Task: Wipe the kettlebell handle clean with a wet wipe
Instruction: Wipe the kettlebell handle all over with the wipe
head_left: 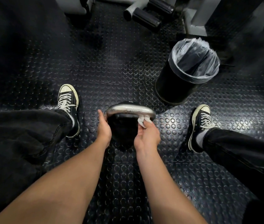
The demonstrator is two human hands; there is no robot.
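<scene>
A black kettlebell [123, 131] with a shiny silver handle [130, 109] stands on the floor between my feet. My left hand [104, 128] grips the left end of the handle where it meets the body. My right hand [146, 136] holds a crumpled white wet wipe [143, 121] pressed against the right end of the handle, fingers pinched around it. Most of the kettlebell's body lies in shadow between my hands.
A black bin [183, 75] lined with a clear bag stands on the studded rubber floor to the far right. Grey gym machine frames and black foam rollers [145, 15] sit at the top. My sneakers [67, 102] [200, 125] flank the kettlebell.
</scene>
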